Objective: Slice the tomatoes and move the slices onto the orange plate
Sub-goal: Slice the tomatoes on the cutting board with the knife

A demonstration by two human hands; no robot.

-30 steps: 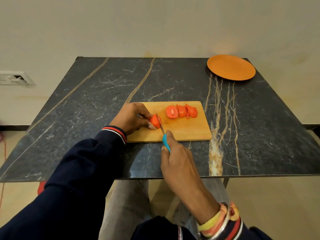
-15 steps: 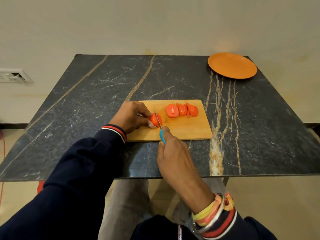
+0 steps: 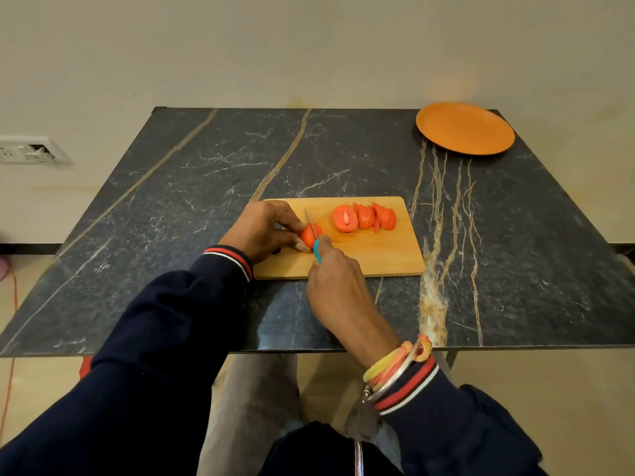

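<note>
We are looking at a dark marble table (image 3: 192,173) with pale and golden veins, standing against a plain cream wall (image 3: 309,46). A white socket plate (image 3: 27,150) is sitting on the wall at left, and a beige floor (image 3: 536,407) is showing below the table's near edge.

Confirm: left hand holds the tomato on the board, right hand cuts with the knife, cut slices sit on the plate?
No: the head view shows the slices on the board, right of the tomato, not on the plate. Left hand holding the tomato and right hand cutting with the knife are correct.
</note>
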